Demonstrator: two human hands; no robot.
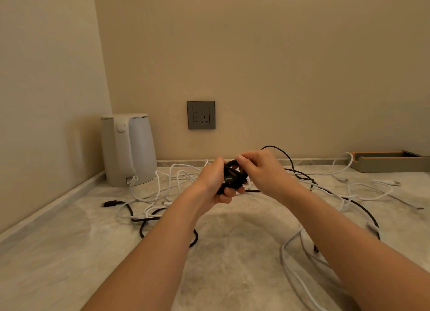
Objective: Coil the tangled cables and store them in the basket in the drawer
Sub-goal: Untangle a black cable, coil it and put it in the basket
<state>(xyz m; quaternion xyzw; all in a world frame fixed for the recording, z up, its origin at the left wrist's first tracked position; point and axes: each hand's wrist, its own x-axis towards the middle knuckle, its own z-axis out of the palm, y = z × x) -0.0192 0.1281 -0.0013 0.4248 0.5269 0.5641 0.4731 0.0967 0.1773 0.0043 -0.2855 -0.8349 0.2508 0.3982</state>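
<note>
Centrally, above the marbled bench (232, 259), the left hand (213, 182) grips a small coil of black cable (229, 171), fingers curled under it, while the right hand (260, 171) pinches the coil's top loop between thumb and fingertips. More black cable trails behind the right hand and loops across the bench, crossing a tangle of white cables (282, 252) spread to both sides. A white kettle (129, 147) stands in the left corner, a grey wall socket (201, 114) sits behind, and a shallow tray (391, 164) lies far right
</note>
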